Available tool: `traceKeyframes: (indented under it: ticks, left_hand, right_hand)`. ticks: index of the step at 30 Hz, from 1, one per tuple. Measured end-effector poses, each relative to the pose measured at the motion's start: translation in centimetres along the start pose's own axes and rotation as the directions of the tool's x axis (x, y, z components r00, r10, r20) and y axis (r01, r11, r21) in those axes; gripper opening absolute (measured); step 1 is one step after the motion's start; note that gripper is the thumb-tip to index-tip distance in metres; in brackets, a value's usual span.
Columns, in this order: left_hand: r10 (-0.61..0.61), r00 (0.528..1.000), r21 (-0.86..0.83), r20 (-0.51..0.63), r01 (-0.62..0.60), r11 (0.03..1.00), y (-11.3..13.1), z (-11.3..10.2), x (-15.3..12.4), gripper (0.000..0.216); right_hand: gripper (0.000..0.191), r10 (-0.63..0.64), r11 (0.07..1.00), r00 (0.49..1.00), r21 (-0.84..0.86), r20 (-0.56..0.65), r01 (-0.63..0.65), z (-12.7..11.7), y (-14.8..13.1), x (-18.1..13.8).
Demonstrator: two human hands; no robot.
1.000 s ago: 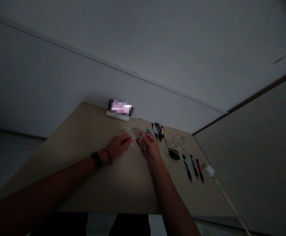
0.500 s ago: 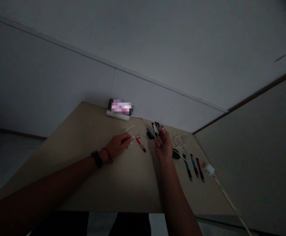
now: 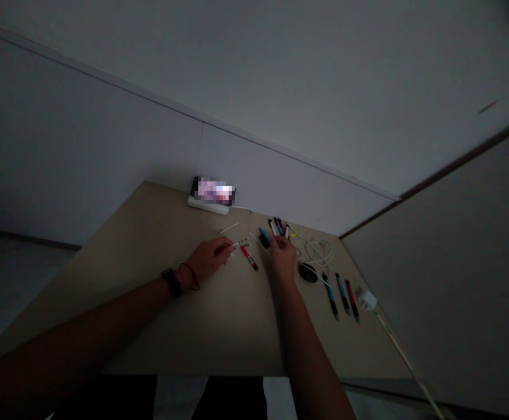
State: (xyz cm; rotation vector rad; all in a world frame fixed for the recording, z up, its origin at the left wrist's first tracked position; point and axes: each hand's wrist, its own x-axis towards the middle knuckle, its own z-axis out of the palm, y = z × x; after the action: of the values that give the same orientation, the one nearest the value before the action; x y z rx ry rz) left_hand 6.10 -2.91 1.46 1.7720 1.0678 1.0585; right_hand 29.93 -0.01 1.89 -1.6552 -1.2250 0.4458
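My left hand (image 3: 208, 260) rests on the tan table (image 3: 158, 291), fingers pinched on a thin pen part with a red end and a pale tip (image 3: 232, 245). A red pen barrel (image 3: 249, 257) lies loose on the table just right of it. My right hand (image 3: 283, 256) sits over the near end of a row of pens (image 3: 276, 227), fingers curled down onto them; what it grips is hidden. A thin white refill (image 3: 229, 228) lies farther back.
A phone (image 3: 213, 191) with a lit screen leans on the wall at the table's back. Right of my right hand lie a dark oval object (image 3: 307, 272), a coiled white cable (image 3: 320, 252), three pens (image 3: 341, 294) and a white charger (image 3: 367, 300).
My right hand let go of the red pen barrel, which now lies on the table, and moved right and back to the row of pens. The left hand stayed put.
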Motion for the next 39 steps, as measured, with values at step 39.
traceKeyframes:
  ticks: [39]
  left_hand:
    - [-0.006,1.0,0.025,0.009,0.006,1.0,0.14,-0.05,-0.03,0.031]
  right_hand:
    - [0.028,-0.024,0.747,0.994,-0.659,0.104,0.087,-0.4,0.62,-0.18]
